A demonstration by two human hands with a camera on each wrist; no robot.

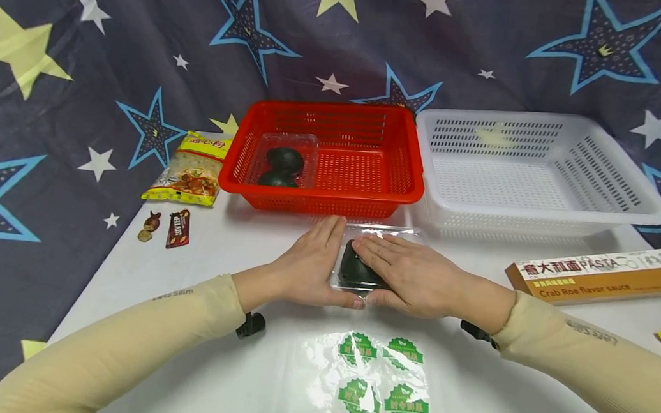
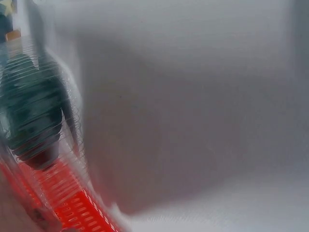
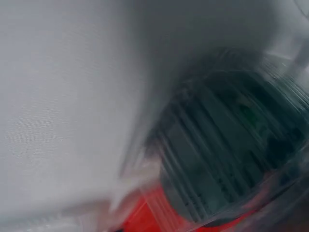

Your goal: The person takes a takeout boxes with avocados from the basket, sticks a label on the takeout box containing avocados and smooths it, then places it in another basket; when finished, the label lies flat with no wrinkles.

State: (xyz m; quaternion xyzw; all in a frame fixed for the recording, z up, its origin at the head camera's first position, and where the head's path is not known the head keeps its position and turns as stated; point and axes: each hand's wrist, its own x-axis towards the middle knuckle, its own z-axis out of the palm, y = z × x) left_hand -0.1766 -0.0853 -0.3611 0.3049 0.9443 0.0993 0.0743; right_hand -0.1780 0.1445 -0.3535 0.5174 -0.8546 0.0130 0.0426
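Observation:
A clear plastic box (image 1: 411,234) with dark green, rounded produce (image 1: 356,271) inside sits at the middle of the table. My left hand (image 1: 310,264) lies along the box's left side, fingers pointing away and thumb across the near edge. Over the right part of the lid rests my right hand (image 1: 420,273), its fingers extended and its palm hiding much of the contents. Ribbed clear plastic covers the dark green produce (image 2: 34,111) in the left wrist view, and likewise the produce (image 3: 227,145) in the right wrist view.
Behind the box stand a red basket (image 1: 320,193), holding another clear box (image 1: 312,142) of dark produce, and a white basket (image 1: 543,214). Green round stickers (image 1: 358,349) lie in front. Leftward are a yellow food bag (image 1: 189,168) and small snack wrapper (image 1: 178,228); rightward, a pasta box (image 1: 602,277).

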